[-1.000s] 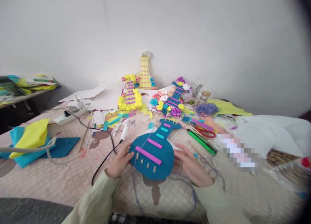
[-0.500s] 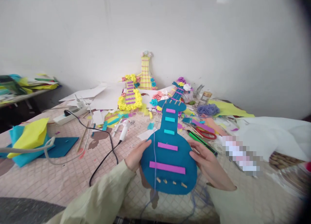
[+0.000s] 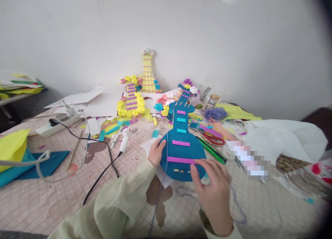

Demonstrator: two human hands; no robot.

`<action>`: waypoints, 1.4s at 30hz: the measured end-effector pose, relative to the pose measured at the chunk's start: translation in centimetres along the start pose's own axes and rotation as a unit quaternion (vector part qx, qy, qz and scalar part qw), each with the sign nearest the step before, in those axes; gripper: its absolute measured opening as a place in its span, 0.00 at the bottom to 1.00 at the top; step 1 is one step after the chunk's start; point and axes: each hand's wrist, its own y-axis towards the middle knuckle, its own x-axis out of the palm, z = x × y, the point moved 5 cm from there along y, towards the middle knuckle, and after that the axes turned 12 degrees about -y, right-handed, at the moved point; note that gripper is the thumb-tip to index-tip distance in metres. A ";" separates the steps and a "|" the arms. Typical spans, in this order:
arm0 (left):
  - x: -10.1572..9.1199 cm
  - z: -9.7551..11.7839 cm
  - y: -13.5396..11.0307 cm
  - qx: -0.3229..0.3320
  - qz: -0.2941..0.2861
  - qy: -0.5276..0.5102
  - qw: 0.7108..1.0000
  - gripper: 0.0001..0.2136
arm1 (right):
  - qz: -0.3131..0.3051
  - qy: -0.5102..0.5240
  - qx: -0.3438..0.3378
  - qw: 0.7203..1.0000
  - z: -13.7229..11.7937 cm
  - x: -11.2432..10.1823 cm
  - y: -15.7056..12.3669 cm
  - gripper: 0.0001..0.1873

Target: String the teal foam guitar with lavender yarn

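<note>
A blue guitar-shaped craft cutout (image 3: 185,152), with purple and turquoise strips across it and small wooden pegs at both ends, is held tilted up above the table. My left hand (image 3: 157,153) grips its left edge, thumb on the front. My right hand (image 3: 214,183) is in front of the lower right of the body, thumb and index finger slightly apart near the lowest purple strip (image 3: 180,160) and the row of pegs. It covers the rightmost part of that row. A strand of lilac yarn (image 3: 160,185) runs down the left side of the body toward me.
A white glue gun (image 3: 125,139) with a black cord lies to the left, near a power strip (image 3: 55,124). Green cutter (image 3: 212,150), red-handled scissors (image 3: 214,139) and a yarn bundle (image 3: 215,113) are on the right. Decorated paper guitars (image 3: 131,97) stand at the back among scraps.
My right hand has left the cutout's right edge and come round to the front of its lower body. The cutout has risen slightly and tipped back; the view has shifted to the right.
</note>
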 end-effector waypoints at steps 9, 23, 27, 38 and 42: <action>-0.1 -0.2 -1.4 0.061 0.030 0.048 0.997 0.12 | -0.178 0.040 0.018 0.983 -2.6 5.7 -3.6 0.13; -0.6 -0.2 -1.6 0.087 0.047 0.100 0.990 0.11 | -0.177 -0.006 -0.027 0.984 -1.6 9.2 -5.0 0.16; -0.6 -0.2 -1.5 0.087 0.046 0.100 0.990 0.10 | -0.171 0.029 0.010 0.985 -1.7 9.2 -4.9 0.16; -2.3 -1.8 0.1 0.048 0.080 0.111 0.989 0.13 | -0.201 0.077 0.043 0.976 -0.1 8.1 -7.4 0.13; -2.8 -1.8 0.5 0.028 0.077 0.146 0.986 0.14 | -0.245 0.070 0.042 0.966 0.7 8.1 -7.6 0.11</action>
